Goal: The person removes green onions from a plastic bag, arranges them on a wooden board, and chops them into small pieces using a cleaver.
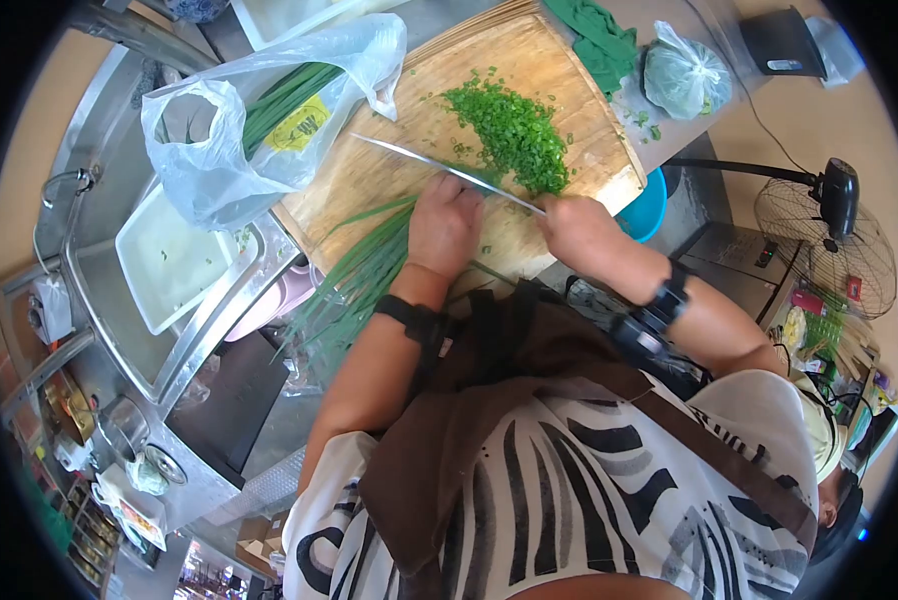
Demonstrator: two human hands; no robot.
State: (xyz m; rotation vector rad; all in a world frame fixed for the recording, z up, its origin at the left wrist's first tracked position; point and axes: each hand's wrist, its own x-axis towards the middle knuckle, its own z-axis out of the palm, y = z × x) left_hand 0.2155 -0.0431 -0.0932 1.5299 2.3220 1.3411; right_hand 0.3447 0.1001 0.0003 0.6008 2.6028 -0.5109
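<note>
A bundle of green onions (364,258) lies across the near left of the wooden cutting board (409,110), its long leaves hanging over the edge. My left hand (446,222) presses on the bundle with its fingers curled round it. In my right hand (579,232) is the handle of a knife (444,168). Its long blade points to the far left and passes just beyond my left fingertips. Chopped green onion (514,130) is heaped on the board past the blade. Some cut bits near the knife are partly hidden by it.
A plastic bag (214,165) with more green onions lies on the board's left side. Left of it are a metal sink (119,300) and a white tray (174,265). A green cloth (599,45), tied bag (684,75), blue basin (644,208) and fan (834,195) are on the right.
</note>
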